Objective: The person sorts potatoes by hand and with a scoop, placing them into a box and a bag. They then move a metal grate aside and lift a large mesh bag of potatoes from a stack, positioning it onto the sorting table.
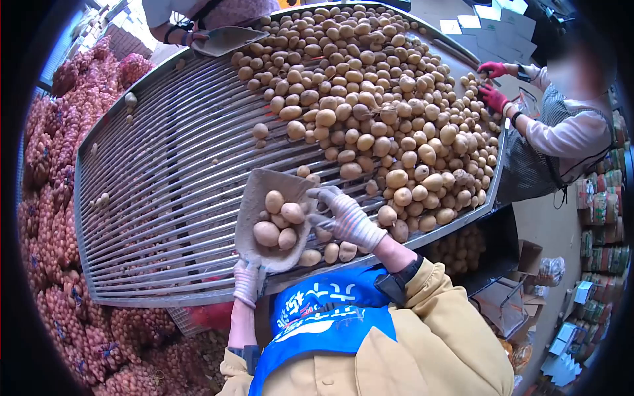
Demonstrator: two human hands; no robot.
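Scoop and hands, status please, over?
Left hand gripping scoop, four potatoes aboard. Right hand at its rim. Potato pile close alongside.

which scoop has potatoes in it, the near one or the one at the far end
The near scoop, held in the left hand, carries several potatoes; the far scoop looks empty.

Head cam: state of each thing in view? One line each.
Scoop: held tilted, several potatoes in it.
Left hand: gloved, gripping the scoop's handle.
Right hand: gloved, fingers spread at the scoop's rim, touching potatoes.
Potatoes: loose, heaped on the right half of the table.
Sorting table: slatted, left half mostly bare.
Mesh sacks: full, stacked along the left.
Co-worker's hands: red gloves, in the potatoes at the far right.
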